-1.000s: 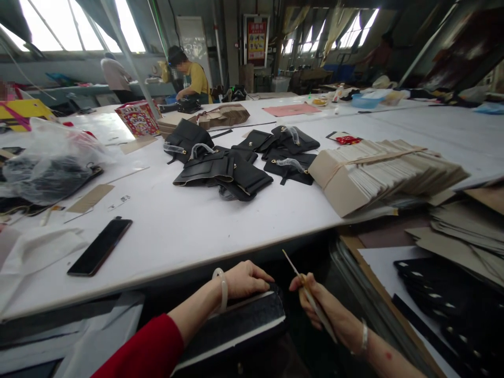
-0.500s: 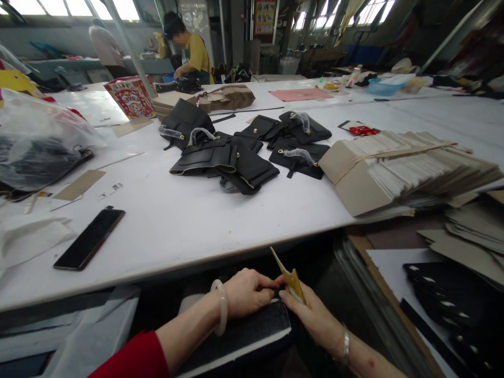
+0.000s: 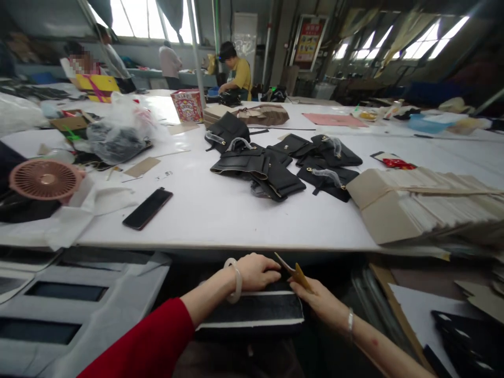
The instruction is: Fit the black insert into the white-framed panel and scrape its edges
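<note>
In the lower middle lies a black bag piece (image 3: pixel 254 311) with pale strips along its edges, below the table's front edge. My left hand (image 3: pixel 258 272), with a pale bangle at the wrist, rests at the far edge of this piece, its fingers bent and closed on it. Yellow snips (image 3: pixel 302 277), their points up and to the left, are held in my right hand (image 3: pixel 325 303). The right fingertips are close to the piece's right end. What lies between the two hands is dark and hard to make out.
Several black handbags (image 3: pixel 275 168) lie mid-table (image 3: pixel 212 223). A phone (image 3: pixel 148 209) and a pink fan (image 3: pixel 47 179) are to the left. Bundled card sheets (image 3: pixel 425 207) stand at the right edge. A person in yellow (image 3: pixel 241 73) works at the far side.
The view has swung left, so table things appear further right and the fan shows. My left fingers look less pinched, and the black piece lies more level. The snips stay in my right hand.
</note>
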`<state>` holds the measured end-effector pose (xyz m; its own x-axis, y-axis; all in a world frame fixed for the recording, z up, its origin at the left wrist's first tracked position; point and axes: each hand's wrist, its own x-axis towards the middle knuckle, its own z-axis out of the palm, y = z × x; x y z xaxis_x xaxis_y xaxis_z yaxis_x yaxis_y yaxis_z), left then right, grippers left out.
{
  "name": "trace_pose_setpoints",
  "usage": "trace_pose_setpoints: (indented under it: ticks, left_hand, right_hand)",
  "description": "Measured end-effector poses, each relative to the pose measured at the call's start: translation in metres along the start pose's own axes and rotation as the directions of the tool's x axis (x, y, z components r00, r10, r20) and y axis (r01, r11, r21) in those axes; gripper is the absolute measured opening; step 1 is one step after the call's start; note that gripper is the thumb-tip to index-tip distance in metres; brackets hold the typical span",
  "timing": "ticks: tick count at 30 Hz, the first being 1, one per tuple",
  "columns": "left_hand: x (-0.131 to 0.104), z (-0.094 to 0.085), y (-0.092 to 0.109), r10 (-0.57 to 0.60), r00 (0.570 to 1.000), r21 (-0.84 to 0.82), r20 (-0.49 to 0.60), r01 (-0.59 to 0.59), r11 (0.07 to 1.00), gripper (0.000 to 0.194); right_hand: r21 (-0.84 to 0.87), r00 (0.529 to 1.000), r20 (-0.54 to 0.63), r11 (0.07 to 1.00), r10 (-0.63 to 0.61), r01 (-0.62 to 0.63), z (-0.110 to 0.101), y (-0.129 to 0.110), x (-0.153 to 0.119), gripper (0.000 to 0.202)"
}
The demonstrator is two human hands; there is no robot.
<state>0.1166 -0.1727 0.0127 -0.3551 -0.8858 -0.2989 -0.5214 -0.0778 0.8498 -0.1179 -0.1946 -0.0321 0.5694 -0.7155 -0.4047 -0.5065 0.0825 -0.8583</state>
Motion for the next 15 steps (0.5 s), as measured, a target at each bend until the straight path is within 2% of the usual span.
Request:
trace_pose_setpoints:
  ticks: [3, 5, 6, 8, 10, 13, 15]
  left_hand:
    - [-0.047, -0.026, -0.023, -0.069, 0.968, -0.157, -0.240, 0.032, 0.987, 0.041]
    - [-0.087, -0.031, -0.042, -0.171, 0.910, -0.288, -0.378, 0.060, 0.956, 0.050]
    - [-0.106, -0.028, -0.051, -0.229, 0.877, -0.355, -0.422, 0.073, 0.932, 0.054]
    - [-0.137, -0.012, -0.067, -0.324, 0.830, -0.468, -0.455, 0.087, 0.879, 0.058]
    - [-0.153, 0.011, -0.078, -0.366, 0.816, -0.554, -0.448, 0.068, 0.830, 0.056]
    - [-0.158, 0.040, -0.085, -0.368, 0.800, -0.657, -0.473, -0.042, 0.753, 0.053]
    - [-0.157, 0.050, -0.084, -0.362, 0.781, -0.679, -0.509, -0.106, 0.726, 0.051]
  right_hand:
    - [-0.066, 0.998, 0.056, 0.998, 0.010, -0.007, -0.006, 0.000, 0.005, 0.058]
    - [-0.114, 0.999, 0.053, 0.993, 0.007, -0.001, -0.009, 0.001, 0.009, 0.057]
    - [-0.134, 0.999, 0.042, 0.991, -0.001, 0.006, -0.010, 0.002, 0.011, 0.057]
    - [-0.154, 0.999, 0.028, 0.988, -0.015, 0.019, -0.011, 0.006, 0.015, 0.056]
    - [-0.148, 1.000, 0.021, 0.989, -0.014, 0.017, -0.012, 0.012, 0.017, 0.056]
    - [-0.152, 1.000, -0.024, 0.988, 0.009, -0.013, -0.012, 0.021, 0.017, 0.059]
    - [-0.175, 0.998, -0.053, 0.984, 0.014, -0.024, -0.011, 0.024, 0.016, 0.060]
